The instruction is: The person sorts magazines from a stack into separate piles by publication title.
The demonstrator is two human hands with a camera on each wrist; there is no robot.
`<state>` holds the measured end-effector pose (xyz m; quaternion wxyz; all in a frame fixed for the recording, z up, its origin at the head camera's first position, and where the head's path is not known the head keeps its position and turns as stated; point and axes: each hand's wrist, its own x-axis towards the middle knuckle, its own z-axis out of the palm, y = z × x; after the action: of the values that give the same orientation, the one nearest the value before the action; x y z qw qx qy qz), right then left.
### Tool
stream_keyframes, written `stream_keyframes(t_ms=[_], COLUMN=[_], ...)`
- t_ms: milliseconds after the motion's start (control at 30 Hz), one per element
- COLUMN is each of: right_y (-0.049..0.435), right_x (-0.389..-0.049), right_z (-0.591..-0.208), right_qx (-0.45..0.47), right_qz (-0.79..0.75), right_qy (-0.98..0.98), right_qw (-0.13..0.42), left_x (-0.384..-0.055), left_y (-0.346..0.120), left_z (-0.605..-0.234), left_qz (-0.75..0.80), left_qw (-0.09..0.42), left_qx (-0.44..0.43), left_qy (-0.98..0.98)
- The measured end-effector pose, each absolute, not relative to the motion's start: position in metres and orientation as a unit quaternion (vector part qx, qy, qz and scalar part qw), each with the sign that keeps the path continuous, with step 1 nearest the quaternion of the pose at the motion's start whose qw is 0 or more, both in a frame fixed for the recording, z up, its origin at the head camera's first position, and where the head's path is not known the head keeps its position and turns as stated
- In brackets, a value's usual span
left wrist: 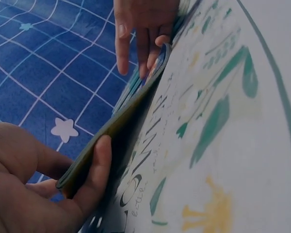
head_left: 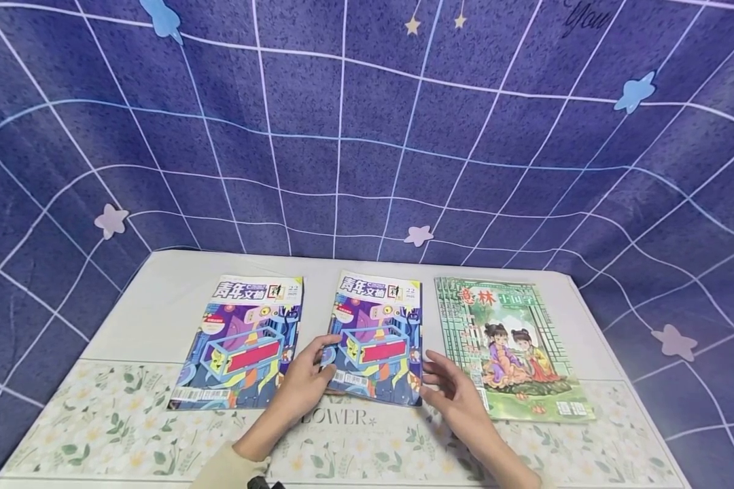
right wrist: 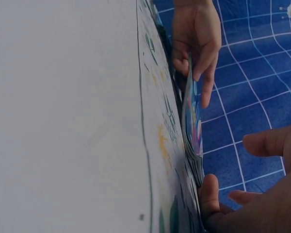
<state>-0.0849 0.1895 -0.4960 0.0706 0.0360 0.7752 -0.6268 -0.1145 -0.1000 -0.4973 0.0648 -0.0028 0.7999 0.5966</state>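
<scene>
A magazine (head_left: 376,343) with a purple and blue illustrated cover lies between my hands, its left side raised off the table. My left hand (head_left: 306,380) pinches its lower left edge between thumb and fingers; the left wrist view shows the magazine's dark underside (left wrist: 116,138) tilted up from the cloth. At the opposite edge my right hand (head_left: 455,394) has its fingers spread and loosely bent, next to the magazine. In the right wrist view the thumb and fingers of that right hand (right wrist: 266,194) stand apart, close to the magazine's edge (right wrist: 196,167).
A matching magazine (head_left: 238,350) lies to the left. On the right is an overlapping stack of green magazines (head_left: 520,360), the top one showing two children. The table (head_left: 141,305) has a flowered strip along its front, and a blue gridded cloth (head_left: 306,163) hangs behind.
</scene>
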Motion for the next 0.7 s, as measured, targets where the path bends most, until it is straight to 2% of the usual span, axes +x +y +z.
stream_keyframes(t_ms=[700], right_y=[0.1887], right_x=[-0.0873], right_z=[-0.5015], right_qx=[0.032], right_qz=[-0.645], right_qy=[0.76], right_qw=[0.076], left_x=[-0.1118], left_y=[-0.1006], left_z=[-0.494], left_qz=[0.731], left_qw=[0.112], left_qx=[-0.031], left_qy=[0.673])
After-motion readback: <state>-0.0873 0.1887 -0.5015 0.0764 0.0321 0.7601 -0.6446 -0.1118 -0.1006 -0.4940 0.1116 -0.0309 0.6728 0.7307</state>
